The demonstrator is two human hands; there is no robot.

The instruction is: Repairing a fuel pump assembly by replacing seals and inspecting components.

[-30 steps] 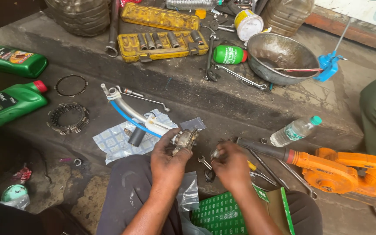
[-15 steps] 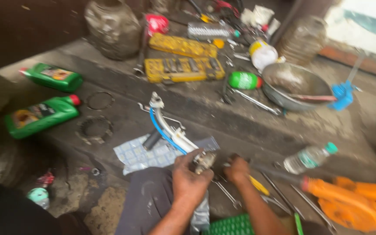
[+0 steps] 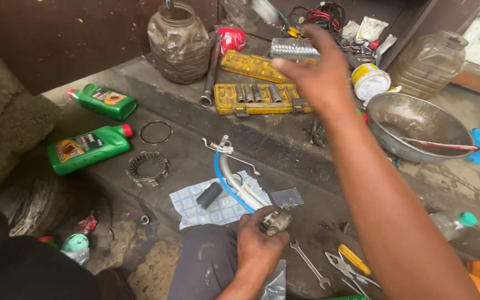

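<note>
The left hand [image 3: 259,244] grips a small metal part [image 3: 276,221] low over the lap, fingers closed around it. Just beyond it lie a bent tube [image 3: 231,172] and a black cylinder [image 3: 209,194] on a patterned cloth [image 3: 195,208]; a spanner [image 3: 309,264] and pliers [image 3: 345,269] lie to its right. The right hand [image 3: 315,72] is stretched far forward, fingers loosely spread, above a yellow socket case [image 3: 256,99], near a metal bowl [image 3: 418,125].

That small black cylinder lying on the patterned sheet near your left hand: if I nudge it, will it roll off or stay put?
The black cylinder lies on its side, so a sideways nudge would probably set it rolling. The patterned sheet under it looks thin and loose, and may slide or wrinkle with it. It seems light for its size, though I cannot tell what it is made of.
</note>
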